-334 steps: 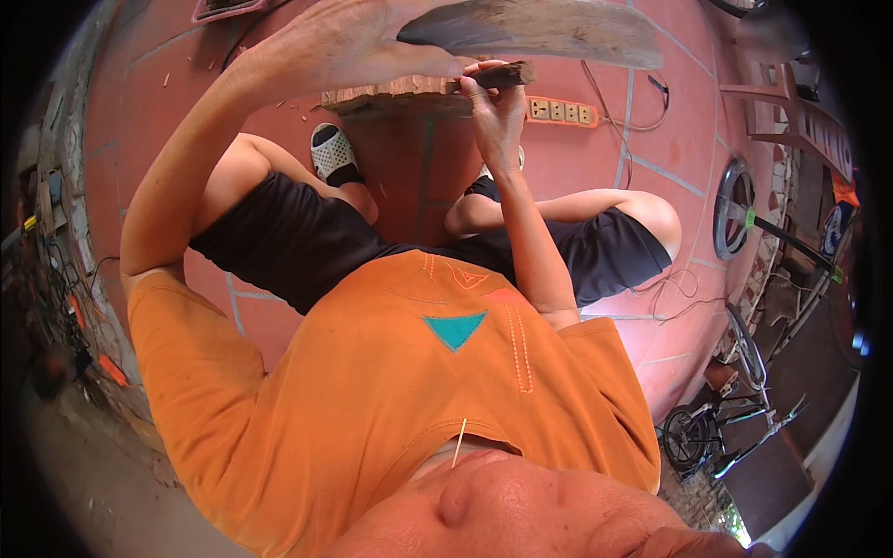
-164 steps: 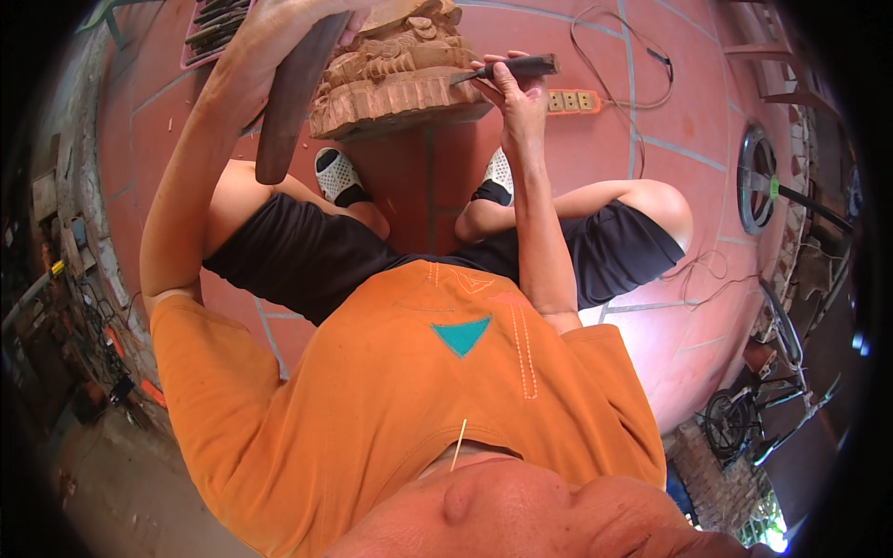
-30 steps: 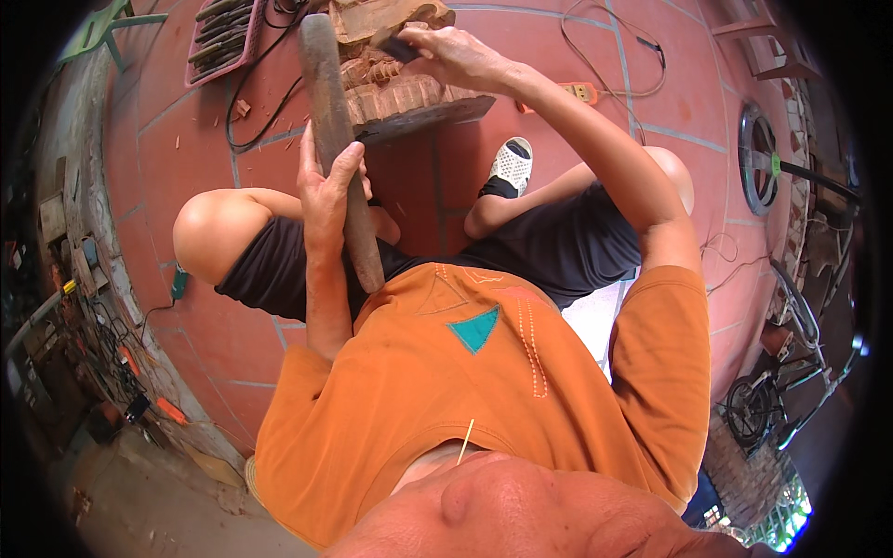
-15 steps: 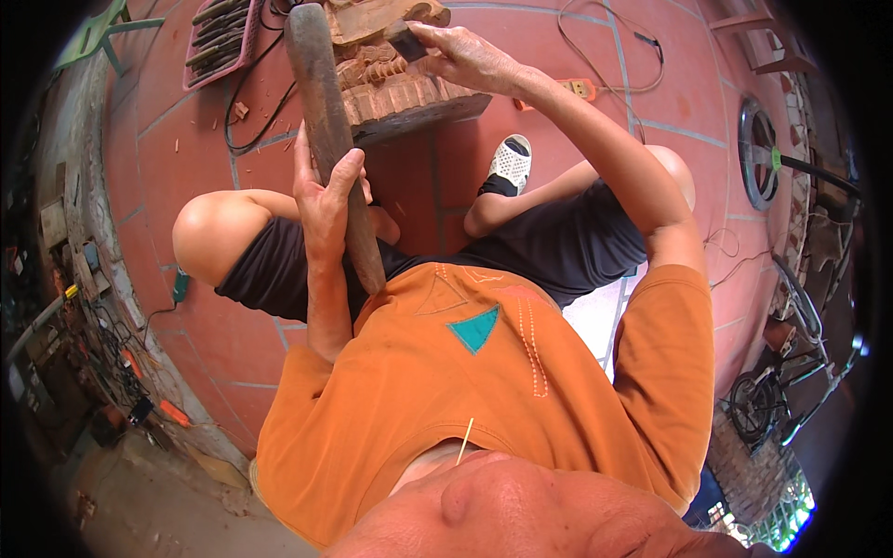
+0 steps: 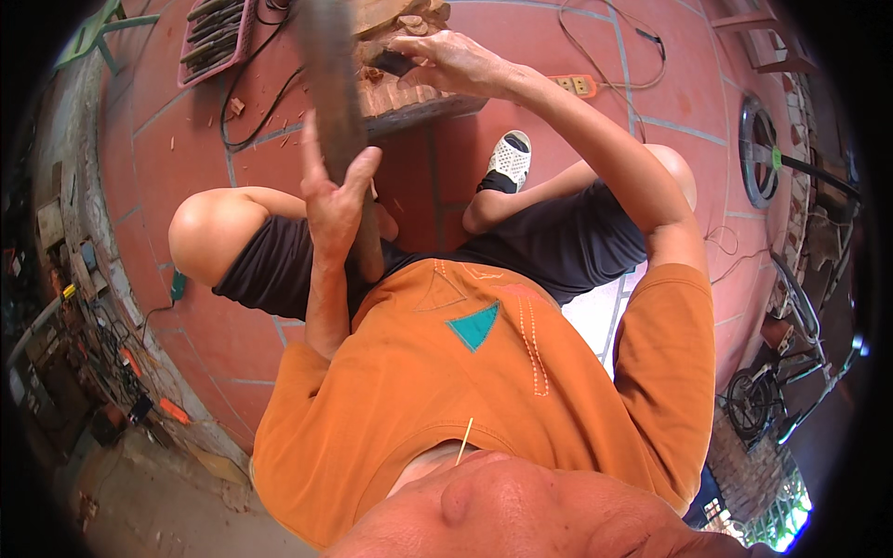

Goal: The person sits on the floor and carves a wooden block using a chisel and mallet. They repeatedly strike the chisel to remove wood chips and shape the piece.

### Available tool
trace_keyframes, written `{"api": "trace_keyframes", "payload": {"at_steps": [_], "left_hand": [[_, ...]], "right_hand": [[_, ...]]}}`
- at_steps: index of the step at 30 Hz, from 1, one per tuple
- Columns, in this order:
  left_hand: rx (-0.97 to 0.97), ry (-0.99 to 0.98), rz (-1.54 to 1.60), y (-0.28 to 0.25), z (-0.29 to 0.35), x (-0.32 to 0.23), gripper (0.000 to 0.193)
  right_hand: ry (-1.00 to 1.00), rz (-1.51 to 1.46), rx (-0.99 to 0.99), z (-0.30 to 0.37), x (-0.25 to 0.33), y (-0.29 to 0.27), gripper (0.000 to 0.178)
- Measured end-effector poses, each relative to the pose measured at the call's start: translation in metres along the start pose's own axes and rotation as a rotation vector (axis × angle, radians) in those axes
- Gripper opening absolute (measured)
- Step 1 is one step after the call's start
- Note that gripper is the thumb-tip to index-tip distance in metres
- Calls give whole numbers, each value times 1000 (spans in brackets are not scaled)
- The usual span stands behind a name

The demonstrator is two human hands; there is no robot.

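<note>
Forearm upright, thumb raised, the left hand [image 5: 330, 209] loosely grips a long rounded wooden club [image 5: 337, 102], right of which a ridged block of carved wood [image 5: 383, 97] stands on red tiles [image 5: 167, 102], the right hand [image 5: 458, 63] poised over it, elbow bent, pinching a dark tool [image 5: 393, 62].

Floor [image 5: 200, 344]: reddish tile, pale grey joints, bright patch on the right side. On it: pink basket [image 5: 244, 46] upper left, looped black cable [image 5: 226, 126] just beside it, wood chips [image 5: 237, 106] scattered near the cable. Carved wood block [image 5: 423, 113] stands top centre, base contact in shadow. Orange power strip [image 5: 577, 86] right of the block, brown cord [image 5: 633, 86] running off it. Dark ring [image 5: 747, 149] far right. White sandal [image 5: 510, 160] planted below the block.
</note>
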State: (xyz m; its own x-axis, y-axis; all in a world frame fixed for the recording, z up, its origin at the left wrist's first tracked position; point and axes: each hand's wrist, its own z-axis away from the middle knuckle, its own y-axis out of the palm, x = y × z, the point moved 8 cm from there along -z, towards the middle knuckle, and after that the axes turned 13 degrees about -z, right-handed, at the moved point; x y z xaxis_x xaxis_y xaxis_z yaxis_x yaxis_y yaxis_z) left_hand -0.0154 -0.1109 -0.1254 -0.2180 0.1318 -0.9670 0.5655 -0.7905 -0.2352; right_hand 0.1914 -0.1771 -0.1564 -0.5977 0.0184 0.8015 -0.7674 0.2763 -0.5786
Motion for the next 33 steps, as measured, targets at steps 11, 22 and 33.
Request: {"api": "trace_keyframes", "payload": {"at_steps": [11,22,33], "left_hand": [[-117,26,78,-12,1,-6,73],[-177,113,238,-18,3,-15,71],[-179,33,326,-26,2,2,63]], "right_hand": [[-20,27,-15,-1,2,2,48],[31,31,40,-2,2,3,50],[34,62,144,-8,1,15,52]]}}
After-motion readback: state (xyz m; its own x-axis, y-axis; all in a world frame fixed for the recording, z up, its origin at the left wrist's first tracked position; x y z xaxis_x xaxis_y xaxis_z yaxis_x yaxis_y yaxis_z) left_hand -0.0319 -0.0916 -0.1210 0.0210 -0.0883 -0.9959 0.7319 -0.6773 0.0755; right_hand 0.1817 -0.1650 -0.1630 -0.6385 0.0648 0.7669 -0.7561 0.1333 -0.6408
